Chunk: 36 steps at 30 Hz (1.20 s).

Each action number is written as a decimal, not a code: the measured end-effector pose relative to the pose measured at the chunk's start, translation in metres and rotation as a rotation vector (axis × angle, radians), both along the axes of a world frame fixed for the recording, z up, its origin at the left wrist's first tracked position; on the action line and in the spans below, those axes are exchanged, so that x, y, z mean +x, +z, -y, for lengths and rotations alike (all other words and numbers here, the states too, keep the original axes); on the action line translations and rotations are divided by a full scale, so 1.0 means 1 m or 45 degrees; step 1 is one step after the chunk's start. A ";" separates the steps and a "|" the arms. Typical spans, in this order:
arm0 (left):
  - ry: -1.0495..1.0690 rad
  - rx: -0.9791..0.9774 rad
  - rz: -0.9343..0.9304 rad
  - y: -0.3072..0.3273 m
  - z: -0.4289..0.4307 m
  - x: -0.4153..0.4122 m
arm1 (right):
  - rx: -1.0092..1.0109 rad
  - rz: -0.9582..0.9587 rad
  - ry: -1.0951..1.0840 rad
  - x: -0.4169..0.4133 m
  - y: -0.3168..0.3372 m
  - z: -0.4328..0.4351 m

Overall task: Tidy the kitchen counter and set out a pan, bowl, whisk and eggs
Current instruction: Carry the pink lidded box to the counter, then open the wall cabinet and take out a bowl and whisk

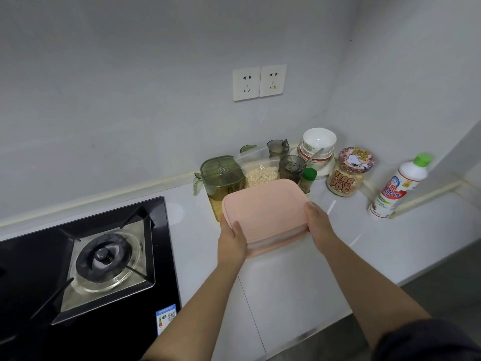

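My left hand (232,238) and right hand (319,222) grip the two short ends of the pale pink rectangular plastic box (265,207). The thumbs are curled over its lid and the fingers are hidden underneath. Only the edges are held, so I judge a tilt could let it slip. Just beyond the box crowd the green translucent lidded pitcher (221,175), the clear bag of oats (260,173) and the small green-capped spice jar (307,179), and pushing forward would topple them. The stacked white ceramic bowls (318,144) stand farther off beyond my right hand. I see no pan, whisk or eggs.
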<state>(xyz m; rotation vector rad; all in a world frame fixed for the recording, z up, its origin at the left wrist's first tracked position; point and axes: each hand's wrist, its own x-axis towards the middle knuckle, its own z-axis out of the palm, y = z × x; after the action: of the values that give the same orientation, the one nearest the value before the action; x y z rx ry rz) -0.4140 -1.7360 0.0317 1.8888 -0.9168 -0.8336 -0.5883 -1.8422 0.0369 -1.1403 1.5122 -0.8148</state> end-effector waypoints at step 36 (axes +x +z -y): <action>-0.539 -1.024 1.659 0.410 -0.113 -0.023 | -1.281 -0.126 -0.209 -0.047 0.404 -0.124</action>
<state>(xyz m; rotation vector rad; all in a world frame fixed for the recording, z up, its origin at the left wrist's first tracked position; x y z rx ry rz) -0.4367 -1.6234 0.4418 1.3340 -2.0533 0.6922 -0.6353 -1.7178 0.4412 -1.7901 1.2742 -1.7574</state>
